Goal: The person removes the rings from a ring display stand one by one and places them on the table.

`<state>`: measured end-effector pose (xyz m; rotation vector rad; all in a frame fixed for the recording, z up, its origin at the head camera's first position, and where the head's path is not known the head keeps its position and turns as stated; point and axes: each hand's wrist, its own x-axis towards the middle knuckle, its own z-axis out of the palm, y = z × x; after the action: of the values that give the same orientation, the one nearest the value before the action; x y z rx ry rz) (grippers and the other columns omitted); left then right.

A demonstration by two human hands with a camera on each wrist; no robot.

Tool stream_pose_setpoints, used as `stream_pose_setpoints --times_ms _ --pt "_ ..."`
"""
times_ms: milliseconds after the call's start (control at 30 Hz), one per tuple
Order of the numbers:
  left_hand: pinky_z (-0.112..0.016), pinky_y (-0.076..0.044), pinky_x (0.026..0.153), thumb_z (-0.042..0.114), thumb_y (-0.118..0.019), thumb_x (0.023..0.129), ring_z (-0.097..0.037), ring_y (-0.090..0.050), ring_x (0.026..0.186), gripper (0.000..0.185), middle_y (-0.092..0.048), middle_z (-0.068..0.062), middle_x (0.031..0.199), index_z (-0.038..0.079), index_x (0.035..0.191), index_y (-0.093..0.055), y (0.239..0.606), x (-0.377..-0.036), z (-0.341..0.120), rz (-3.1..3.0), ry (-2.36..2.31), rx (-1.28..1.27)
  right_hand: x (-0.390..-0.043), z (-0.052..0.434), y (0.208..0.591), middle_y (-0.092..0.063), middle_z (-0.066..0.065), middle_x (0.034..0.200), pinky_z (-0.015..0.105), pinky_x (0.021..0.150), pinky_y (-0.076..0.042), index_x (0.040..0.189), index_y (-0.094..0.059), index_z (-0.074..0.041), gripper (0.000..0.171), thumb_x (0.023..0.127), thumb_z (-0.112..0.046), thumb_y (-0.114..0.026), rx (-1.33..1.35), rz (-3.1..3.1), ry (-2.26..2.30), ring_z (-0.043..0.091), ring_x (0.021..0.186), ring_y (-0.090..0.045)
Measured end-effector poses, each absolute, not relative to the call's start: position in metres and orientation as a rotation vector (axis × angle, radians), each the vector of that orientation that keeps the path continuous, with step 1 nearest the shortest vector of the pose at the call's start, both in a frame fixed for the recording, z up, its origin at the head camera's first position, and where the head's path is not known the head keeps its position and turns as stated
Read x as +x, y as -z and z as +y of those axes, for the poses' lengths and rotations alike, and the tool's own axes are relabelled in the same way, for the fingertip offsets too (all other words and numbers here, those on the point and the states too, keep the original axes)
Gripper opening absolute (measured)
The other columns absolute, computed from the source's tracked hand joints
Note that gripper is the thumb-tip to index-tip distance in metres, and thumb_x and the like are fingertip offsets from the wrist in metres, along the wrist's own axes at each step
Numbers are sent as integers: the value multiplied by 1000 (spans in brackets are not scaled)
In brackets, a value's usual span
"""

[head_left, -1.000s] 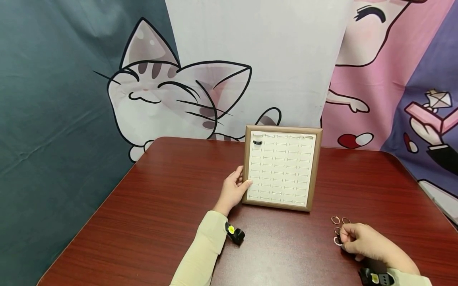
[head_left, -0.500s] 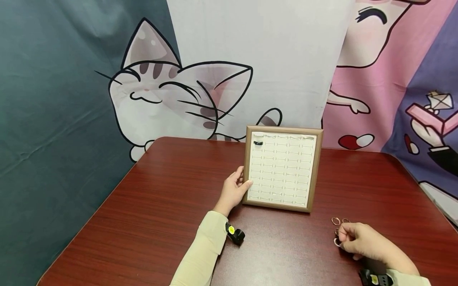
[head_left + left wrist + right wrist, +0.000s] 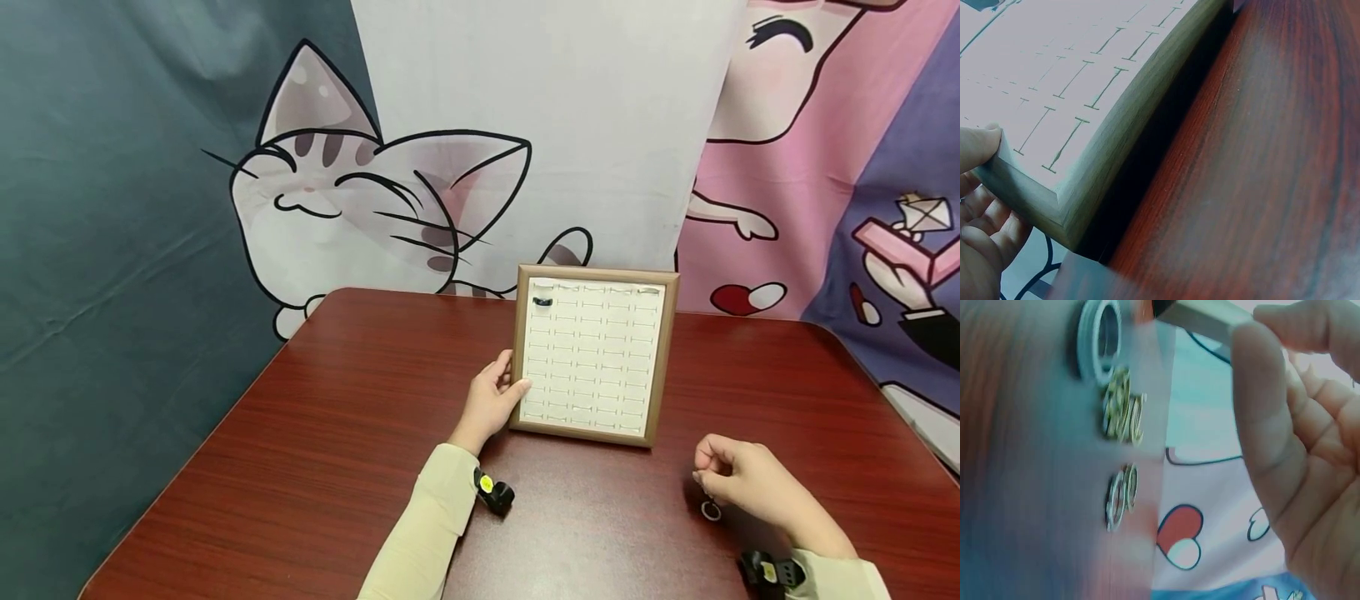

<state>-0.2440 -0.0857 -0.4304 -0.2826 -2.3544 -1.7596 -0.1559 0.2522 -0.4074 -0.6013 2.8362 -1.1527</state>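
A wood-framed white ring display board (image 3: 577, 431) stands tilted on the dark red table (image 3: 337, 417). One black ring (image 3: 542, 302) sits in its top left slot. My left hand (image 3: 510, 379) grips the board's left edge, thumb on the front; the left wrist view shows that thumb (image 3: 975, 147) on the frame corner (image 3: 1116, 144). My right hand (image 3: 705, 473) hovers right of the board, fingers curled toward the thumb; whether it pinches anything is hidden. A ring (image 3: 711, 510) lies under it. In the right wrist view a silver ring (image 3: 1100, 334) and gold rings (image 3: 1124, 415) lie beside my right hand (image 3: 1266, 328).
A cartoon cat backdrop (image 3: 360, 192) hangs right behind the table's far edge. The table's left edge (image 3: 225, 425) runs diagonally toward me. Small black cameras sit on both wrists (image 3: 491, 493) (image 3: 768, 573).
My right hand has lifted off the cluster of rings and shifted slightly left and up, fingers drawn together. The left hand and the board have stayed put.
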Motion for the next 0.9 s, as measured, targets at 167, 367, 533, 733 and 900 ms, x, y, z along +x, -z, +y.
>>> stream_pose_setpoints --times_ms 167,367,533,733,900 --pt "-30 -51 87 10 -67 84 -25 -58 103 60 -58 -19 115 -4 136 -41 429 -243 -86 -2362 1747 -282 -160 240 402 -49 -12 58 20 42 -39 76 -53 -14 19 75 1 -65 -560 2968 1157 -1 48 -45" --pt "-30 -51 87 11 -67 84 -24 -58 104 59 -58 -18 116 -3 136 -43 431 -244 -86 -2373 1730 -273 -165 231 397 -50 -12 58 20 41 -38 74 -52 -17 21 75 -1 -67 -545 3059 1167 -1 47 -44" --pt "-31 -51 87 11 -67 84 -24 -58 104 60 -58 -17 116 -2 136 -42 435 -245 -86 -2372 1743 -266 -169 224 395 -50 -12 58 19 42 -38 75 -53 -16 20 73 -1 -67 -579 3114 1155 -2 48 -44" --pt "-30 -51 87 12 -67 84 -25 -59 102 58 -59 -18 114 -1 136 -44 434 -245 -86 -2365 1732 -268 -179 210 391 -50 -11 58 19 43 -37 73 -53 -16 23 71 2 -67 -649 3144 1194 -1 49 -44" --pt "-29 -51 87 11 -67 84 -25 -59 103 58 -59 -18 113 -2 136 -43 431 -244 -86 -2379 1718 -279 -188 198 387 -52 -10 60 17 46 -37 72 -54 -16 23 70 3 -67 -721 3162 1228 -1 53 -44"
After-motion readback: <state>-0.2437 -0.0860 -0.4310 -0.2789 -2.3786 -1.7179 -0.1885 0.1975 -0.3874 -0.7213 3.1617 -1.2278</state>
